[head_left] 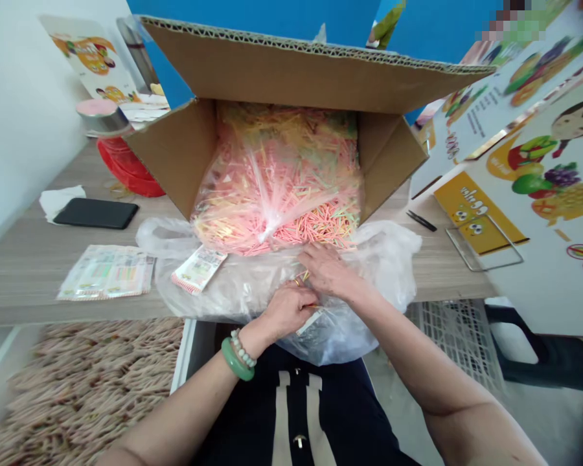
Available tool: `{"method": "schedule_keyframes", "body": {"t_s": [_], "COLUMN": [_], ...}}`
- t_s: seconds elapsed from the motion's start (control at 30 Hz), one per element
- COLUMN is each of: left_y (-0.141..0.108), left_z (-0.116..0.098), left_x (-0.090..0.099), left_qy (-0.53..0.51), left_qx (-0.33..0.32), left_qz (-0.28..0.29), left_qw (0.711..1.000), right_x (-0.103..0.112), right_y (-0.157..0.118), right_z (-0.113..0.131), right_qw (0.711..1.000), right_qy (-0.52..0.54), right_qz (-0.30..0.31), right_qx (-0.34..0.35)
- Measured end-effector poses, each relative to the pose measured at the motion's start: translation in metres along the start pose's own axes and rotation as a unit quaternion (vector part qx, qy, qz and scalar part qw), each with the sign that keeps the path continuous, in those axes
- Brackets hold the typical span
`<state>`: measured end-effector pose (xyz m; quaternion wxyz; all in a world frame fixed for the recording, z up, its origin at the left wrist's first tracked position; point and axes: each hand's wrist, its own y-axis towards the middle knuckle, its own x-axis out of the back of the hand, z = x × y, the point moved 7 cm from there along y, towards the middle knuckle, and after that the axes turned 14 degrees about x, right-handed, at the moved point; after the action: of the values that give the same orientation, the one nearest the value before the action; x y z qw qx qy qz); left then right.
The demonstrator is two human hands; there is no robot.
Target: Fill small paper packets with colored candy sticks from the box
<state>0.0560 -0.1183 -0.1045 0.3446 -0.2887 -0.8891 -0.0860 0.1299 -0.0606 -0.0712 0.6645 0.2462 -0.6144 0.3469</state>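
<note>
A clear plastic bag full of thin pink, yellow and green sticks lies in an open cardboard box in front of me. My right hand is at the bag's near edge, its fingers bent and their tips partly hidden. Just below it, my left hand is closed in a pinch on a few thin sticks. A few yellowish sticks show between the two hands. Both hands are over a crumpled translucent plastic bag that hangs over the table edge. Below my left fingers is a small white strip.
A printed packet rests on the plastic bag; more packets lie to the left. Behind them are a phone and a red-bodied container. Tweezers and printed cartons are at right. A bin of many beige pieces stands lower left.
</note>
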Motion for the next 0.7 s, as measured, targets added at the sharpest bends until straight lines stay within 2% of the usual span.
{"method": "schedule_keyframes", "body": {"t_s": [0.1,0.27,0.43,0.7], "left_y": [0.0,-0.002,-0.001,-0.001], "left_z": [0.004,0.007,0.006,0.004], "left_x": [-0.001,-0.002,-0.002,-0.002], "left_qy": [-0.013,-0.021,-0.02,-0.017], "left_qx": [0.003,0.003,0.005,-0.005], "left_qz": [-0.001,0.003,0.008,0.016], "left_qw": [1.0,1.0,1.0,1.0], "right_x": [-0.006,-0.007,-0.005,-0.014], "right_y": [-0.003,-0.002,0.004,0.009], "right_z": [-0.004,-0.005,-0.006,-0.014], "right_qw": [1.0,1.0,0.998,0.994], "right_qy": [-0.019,0.008,0.053,0.083], "right_qz": [0.011,-0.007,0.005,-0.002], "right_qx": [-0.004,-0.004,-0.032,-0.072]}}
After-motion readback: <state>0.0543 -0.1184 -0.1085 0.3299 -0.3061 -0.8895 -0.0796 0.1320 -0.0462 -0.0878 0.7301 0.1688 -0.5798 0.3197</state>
